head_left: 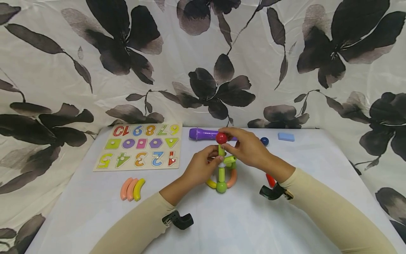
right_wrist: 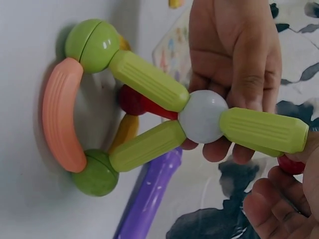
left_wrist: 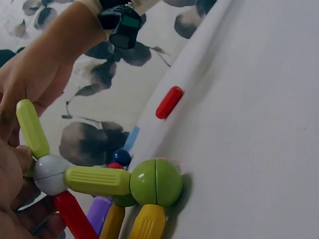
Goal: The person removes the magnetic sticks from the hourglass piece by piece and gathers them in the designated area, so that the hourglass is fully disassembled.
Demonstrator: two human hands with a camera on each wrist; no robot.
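Note:
A magnetic stick-and-ball structure stands at the table's centre. Its base has green balls (head_left: 221,187), an orange curved stick (right_wrist: 61,117) and yellow curved sticks (left_wrist: 148,222). Straight green sticks (right_wrist: 148,80) and a red stick (left_wrist: 75,214) lean up to a white ball (right_wrist: 203,117). My left hand (head_left: 203,165) grips the structure around the white ball, some fingers hidden behind it. At the top, my right hand (head_left: 248,146) pinches a red ball (head_left: 221,138) between thumb and fingers, at the upper end of an upright green stick (head_left: 221,150). Another green stick (head_left: 229,159) points out to the right.
A number-and-shape puzzle board (head_left: 149,143) lies back left, with several curved sticks (head_left: 130,189) in front. Behind the structure lies a purple microphone-shaped toy (head_left: 203,134). Toward the right are a blue ball (head_left: 264,141), a light-blue block (head_left: 286,137) and a loose red stick (head_left: 270,180).

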